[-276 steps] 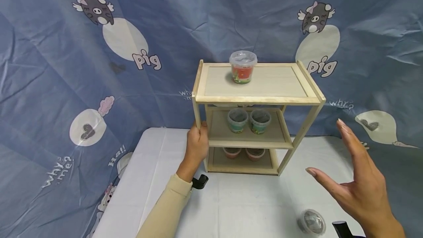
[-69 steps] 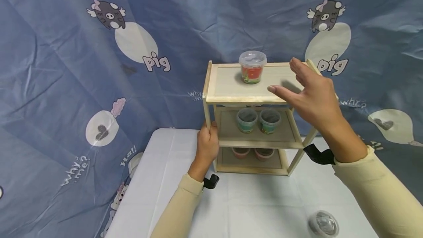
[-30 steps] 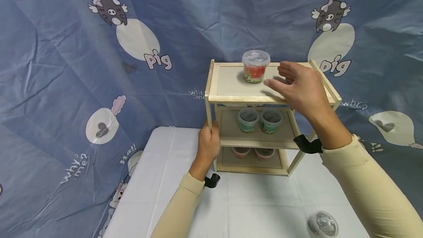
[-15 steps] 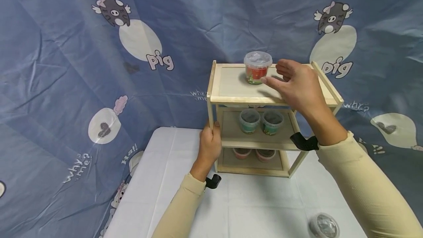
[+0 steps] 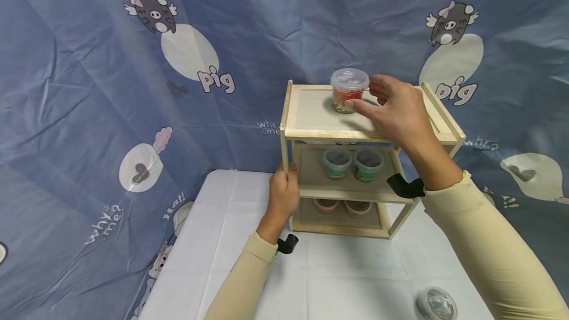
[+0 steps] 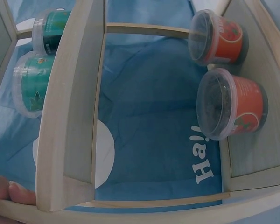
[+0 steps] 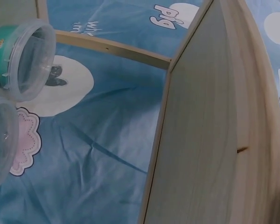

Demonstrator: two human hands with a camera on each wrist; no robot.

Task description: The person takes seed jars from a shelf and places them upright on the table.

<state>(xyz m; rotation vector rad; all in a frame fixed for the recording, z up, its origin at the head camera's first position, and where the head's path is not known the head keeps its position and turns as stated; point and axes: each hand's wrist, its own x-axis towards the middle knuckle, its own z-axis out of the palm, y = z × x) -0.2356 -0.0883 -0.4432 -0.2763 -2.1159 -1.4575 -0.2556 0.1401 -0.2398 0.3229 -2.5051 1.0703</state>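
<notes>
A three-tier wooden shelf stands at the back of the table. My left hand grips its front left post; fingertips show at the frame in the left wrist view. On the top board sits a clear-lidded plastic cup with a red and green label. My right hand is just right of it, fingers extended, thumb overlapping the label's lower right in the head view. Space shows between palm and cup. In the right wrist view the top board hides nearly all of that hand.
Two green-labelled cups stand side by side on the middle tier. Two red-labelled cups are on the bottom tier. Another lidded cup is on the white-covered table at front right. A blue printed cloth hangs behind.
My right hand has come from the right side over the top board and left towards the red-labelled cup, its thumb now overlapping it. My left hand keeps its grip on the post.
</notes>
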